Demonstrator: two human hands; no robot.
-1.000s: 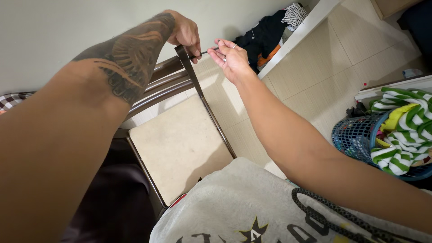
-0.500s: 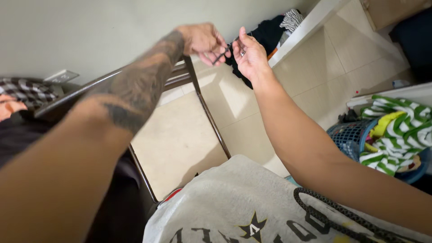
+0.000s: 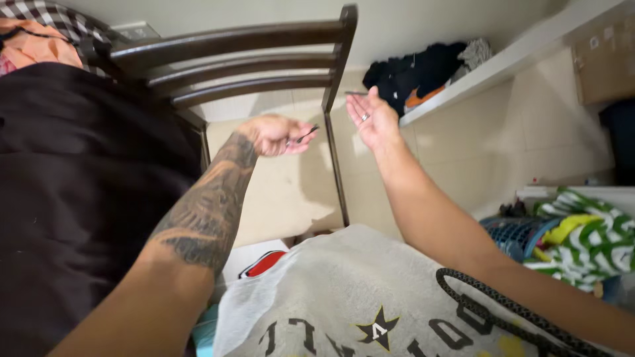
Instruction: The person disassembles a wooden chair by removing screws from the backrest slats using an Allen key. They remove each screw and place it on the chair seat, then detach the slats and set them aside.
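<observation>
The left hand (image 3: 274,134) is closed around a thin dark pin (image 3: 305,135), pinched between thumb and fingers, its tip sticking out to the right over the pale chair seat (image 3: 278,192). The right hand (image 3: 372,119) is open, palm up and fingers spread, holding nothing, just right of the chair (image 3: 251,59) post and apart from the pin. A black cloth (image 3: 79,172) hangs at left. A striped towel (image 3: 589,238) lies in a blue basket (image 3: 512,231) at right.
</observation>
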